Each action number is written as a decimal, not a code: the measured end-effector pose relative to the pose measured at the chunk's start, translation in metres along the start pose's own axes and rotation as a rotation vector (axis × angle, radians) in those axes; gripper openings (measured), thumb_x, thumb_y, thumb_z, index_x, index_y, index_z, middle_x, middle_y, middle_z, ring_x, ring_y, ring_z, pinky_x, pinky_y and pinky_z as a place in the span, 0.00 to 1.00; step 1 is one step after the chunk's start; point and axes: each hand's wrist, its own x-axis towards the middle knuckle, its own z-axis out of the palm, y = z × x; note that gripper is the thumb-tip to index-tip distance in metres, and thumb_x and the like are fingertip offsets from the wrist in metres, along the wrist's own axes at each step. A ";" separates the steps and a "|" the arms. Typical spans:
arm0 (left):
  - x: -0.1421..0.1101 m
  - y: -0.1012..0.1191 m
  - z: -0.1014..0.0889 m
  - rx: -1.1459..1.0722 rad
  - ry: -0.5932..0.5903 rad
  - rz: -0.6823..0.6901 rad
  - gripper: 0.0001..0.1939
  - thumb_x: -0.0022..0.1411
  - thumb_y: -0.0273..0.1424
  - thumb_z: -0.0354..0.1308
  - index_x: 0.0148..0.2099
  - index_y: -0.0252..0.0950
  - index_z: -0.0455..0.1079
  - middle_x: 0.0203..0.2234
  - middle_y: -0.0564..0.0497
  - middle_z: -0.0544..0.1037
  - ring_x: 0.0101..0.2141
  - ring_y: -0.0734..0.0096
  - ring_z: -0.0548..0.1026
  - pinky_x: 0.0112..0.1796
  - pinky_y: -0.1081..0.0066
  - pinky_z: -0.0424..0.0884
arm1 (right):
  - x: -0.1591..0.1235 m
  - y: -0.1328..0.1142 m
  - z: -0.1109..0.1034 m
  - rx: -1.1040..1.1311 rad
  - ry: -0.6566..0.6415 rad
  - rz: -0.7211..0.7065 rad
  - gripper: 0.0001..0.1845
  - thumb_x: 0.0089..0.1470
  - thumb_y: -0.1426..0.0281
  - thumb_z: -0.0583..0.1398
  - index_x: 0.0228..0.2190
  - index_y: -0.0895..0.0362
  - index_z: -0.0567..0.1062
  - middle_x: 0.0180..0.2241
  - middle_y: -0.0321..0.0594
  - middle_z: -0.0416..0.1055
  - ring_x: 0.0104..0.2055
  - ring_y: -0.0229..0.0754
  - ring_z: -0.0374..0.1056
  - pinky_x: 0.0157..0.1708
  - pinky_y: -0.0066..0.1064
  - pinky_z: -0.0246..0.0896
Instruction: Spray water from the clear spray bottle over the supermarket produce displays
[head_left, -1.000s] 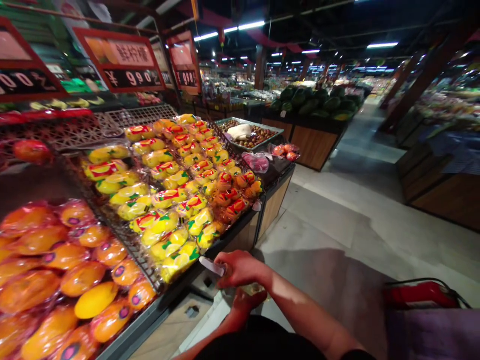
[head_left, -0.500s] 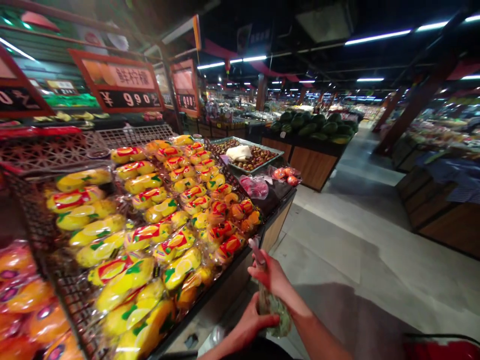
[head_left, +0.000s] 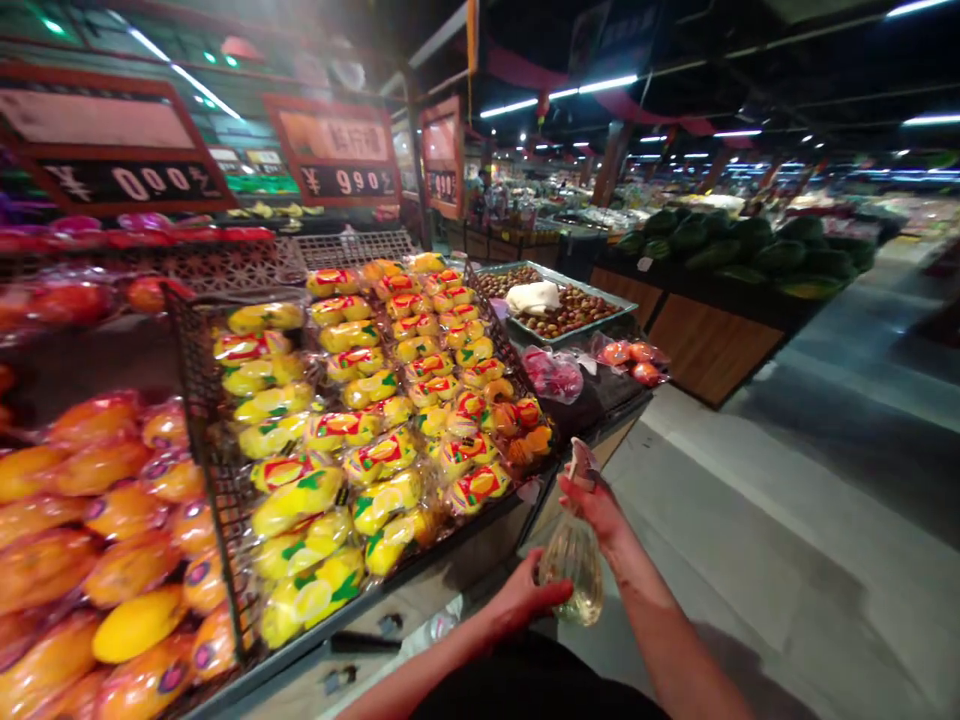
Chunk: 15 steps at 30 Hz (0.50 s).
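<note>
One clear plastic bag (head_left: 574, 560) was upright in front of your body, its pale greenish contents too blurred to name. Your right hand (head_left: 598, 512) had its fingers clamped on the gathered neck, with the loose top of the plastic poking up above them. Your left hand (head_left: 534, 592) was lower, its fingers and thumb closed on the bulging body of the same bag, the thumb lying across the front. You held it off the surface, just beyond the near edge of the display and over the floor (head_left: 757, 570). To the left of your hands sloped rows of wrapped yellow fruit (head_left: 296, 502), several with red labels, and a cluster of wrapped orange fruit (head_left: 536, 440) sat at their right end. A dark mesh divider (head_left: 204, 440) separated those rows from bigger wrapped orange fruit (head_left: 124, 510), which filled the display's near left part. Past the rows you had a tray (head_left: 596, 324) of small brown round items with a white bundle (head_left: 534, 297) resting on them; near it lay a pink bag (head_left: 553, 374) and a bag of reddish fruit (head_left: 634, 354). Dark green melons (head_left: 780, 255) were heaped farther off to the right.
</note>
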 end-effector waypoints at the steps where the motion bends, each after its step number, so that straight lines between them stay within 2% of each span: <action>1: 0.001 0.000 0.000 -0.032 0.021 0.025 0.54 0.34 0.52 0.82 0.60 0.34 0.67 0.49 0.41 0.80 0.45 0.54 0.79 0.38 0.66 0.72 | 0.003 0.001 0.006 -0.017 -0.038 0.012 0.34 0.38 0.53 0.74 0.47 0.53 0.79 0.42 0.42 0.76 0.36 0.46 0.75 0.33 0.36 0.74; 4: -0.003 0.001 -0.004 -0.114 0.107 0.118 0.49 0.35 0.49 0.83 0.56 0.34 0.69 0.46 0.42 0.81 0.47 0.50 0.80 0.45 0.60 0.74 | 0.008 0.004 0.034 -0.077 -0.171 0.063 0.33 0.36 0.53 0.73 0.44 0.54 0.77 0.35 0.39 0.76 0.33 0.47 0.74 0.34 0.38 0.73; 6: -0.011 0.001 -0.012 -0.151 0.162 0.187 0.49 0.34 0.48 0.84 0.55 0.33 0.70 0.45 0.42 0.82 0.49 0.47 0.79 0.50 0.57 0.73 | 0.008 0.006 0.057 -0.147 -0.315 0.058 0.30 0.39 0.53 0.70 0.42 0.54 0.75 0.33 0.38 0.75 0.32 0.47 0.74 0.34 0.38 0.73; 10: -0.035 -0.006 -0.031 -0.208 0.261 0.328 0.54 0.29 0.52 0.83 0.57 0.35 0.71 0.50 0.39 0.81 0.55 0.39 0.76 0.57 0.50 0.71 | -0.008 -0.002 0.110 -0.360 -0.672 -0.123 0.19 0.48 0.56 0.65 0.39 0.53 0.73 0.32 0.36 0.74 0.34 0.46 0.72 0.36 0.35 0.69; 15: -0.062 -0.017 -0.045 -0.326 0.513 0.546 0.48 0.39 0.52 0.80 0.60 0.41 0.71 0.53 0.38 0.81 0.59 0.32 0.75 0.60 0.44 0.70 | -0.047 -0.033 0.176 -0.535 -1.067 -0.361 0.18 0.47 0.61 0.69 0.40 0.53 0.77 0.35 0.34 0.77 0.37 0.44 0.71 0.37 0.31 0.62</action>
